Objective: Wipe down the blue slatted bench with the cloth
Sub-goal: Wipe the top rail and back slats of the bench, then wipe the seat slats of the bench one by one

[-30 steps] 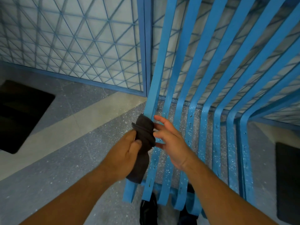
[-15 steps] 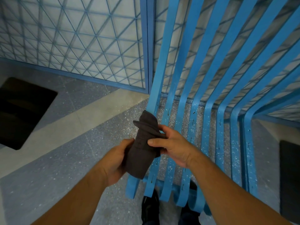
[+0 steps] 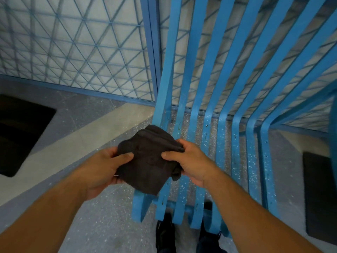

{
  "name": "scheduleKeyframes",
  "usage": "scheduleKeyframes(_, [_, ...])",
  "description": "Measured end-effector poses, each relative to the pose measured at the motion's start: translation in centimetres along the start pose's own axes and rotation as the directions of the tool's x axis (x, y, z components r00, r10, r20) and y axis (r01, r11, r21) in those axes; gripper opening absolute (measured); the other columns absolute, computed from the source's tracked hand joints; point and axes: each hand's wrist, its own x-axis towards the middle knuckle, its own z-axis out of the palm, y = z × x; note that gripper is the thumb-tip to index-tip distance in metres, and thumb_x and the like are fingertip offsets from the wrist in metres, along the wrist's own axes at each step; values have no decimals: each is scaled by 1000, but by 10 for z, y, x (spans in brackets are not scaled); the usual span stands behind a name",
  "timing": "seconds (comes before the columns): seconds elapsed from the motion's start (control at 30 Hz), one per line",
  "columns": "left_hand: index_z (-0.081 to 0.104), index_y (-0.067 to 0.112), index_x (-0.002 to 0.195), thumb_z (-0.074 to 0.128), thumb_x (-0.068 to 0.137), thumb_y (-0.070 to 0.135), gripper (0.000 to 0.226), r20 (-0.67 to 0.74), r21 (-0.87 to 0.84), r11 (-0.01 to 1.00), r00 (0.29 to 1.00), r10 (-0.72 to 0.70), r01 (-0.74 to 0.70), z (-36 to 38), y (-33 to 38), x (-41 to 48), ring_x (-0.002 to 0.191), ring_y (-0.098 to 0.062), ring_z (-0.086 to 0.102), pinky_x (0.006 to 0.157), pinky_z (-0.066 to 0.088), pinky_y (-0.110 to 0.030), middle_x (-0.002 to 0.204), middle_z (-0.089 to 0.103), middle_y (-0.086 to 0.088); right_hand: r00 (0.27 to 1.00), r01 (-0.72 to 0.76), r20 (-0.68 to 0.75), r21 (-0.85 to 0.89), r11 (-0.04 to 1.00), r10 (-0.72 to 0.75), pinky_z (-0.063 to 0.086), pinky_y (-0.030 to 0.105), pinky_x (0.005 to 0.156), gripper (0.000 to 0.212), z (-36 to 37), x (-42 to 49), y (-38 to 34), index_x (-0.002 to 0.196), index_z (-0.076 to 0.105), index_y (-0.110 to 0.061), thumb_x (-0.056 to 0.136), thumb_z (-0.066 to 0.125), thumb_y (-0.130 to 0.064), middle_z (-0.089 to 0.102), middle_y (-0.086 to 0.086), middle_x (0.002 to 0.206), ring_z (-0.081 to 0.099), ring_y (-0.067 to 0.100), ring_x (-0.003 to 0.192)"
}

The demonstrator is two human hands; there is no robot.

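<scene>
Cloth (image 3: pixel 148 159) between two hands (image 3: pixel 99 169)

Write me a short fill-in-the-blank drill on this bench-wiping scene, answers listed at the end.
1. The cloth is held by ____ hands, the left hand and the right hand.
2. The colour of the cloth is dark ____.
3. The bench slats are painted ____.
4. Below the bench's front edge, the person's black ____ show.

Answers: both; grey; blue; shoes
</scene>
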Motion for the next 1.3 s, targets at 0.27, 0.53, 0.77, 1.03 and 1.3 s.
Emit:
scheduleKeyframes(0.27, [48,28,123,52,73,71,66,-222,808,521,677,702,-276,44,-33,-26,110,-5,44,89,38,-22,127,46,8,998,-38,-34,151,988,43,53,29,52,27,12,5,-6,106,62,-9,81,73,-11,75,13,89,73,27,76])
scheduleKeyframes(0.53, [39,7,143,70,82,26,70,-80,917,326,693,717,-232,85,-62,-17,115,-31,54,85,55,-40,142,42,-15,992,42,-122,19,999,-39,53,28,53,35,10,19,-13,105,62,-16,75,80,-13,74,8,91,73,22,75])
scheduleKeyframes(0.77, [64,21,106,49,95,21,18,-171,752,537,673,720,-383,72,-19,-8,79,3,56,62,40,-5,90,61,9,972,93,-203,-116,989,-115,58,32,73,52,-7,20,-13,124,57,-36,77,78,-30,71,-1,104,72,14,84])
scheduleKeyframes(1.03, [63,30,87,48,96,20,20,42,721,552,822,568,-419,56,50,-19,69,6,58,52,41,-6,81,61,9,952,213,-127,-384,898,-280,47,24,88,52,-16,5,-32,127,55,-43,86,65,-12,49,-14,138,60,-13,87])
scheduleKeyframes(1.3, [58,31,96,40,91,27,18,337,779,165,625,704,-605,87,118,-42,72,1,59,57,45,-9,74,61,12,823,513,96,-549,660,-559,56,35,65,18,-6,-13,-64,93,61,-31,79,66,-21,66,-4,83,64,13,75])
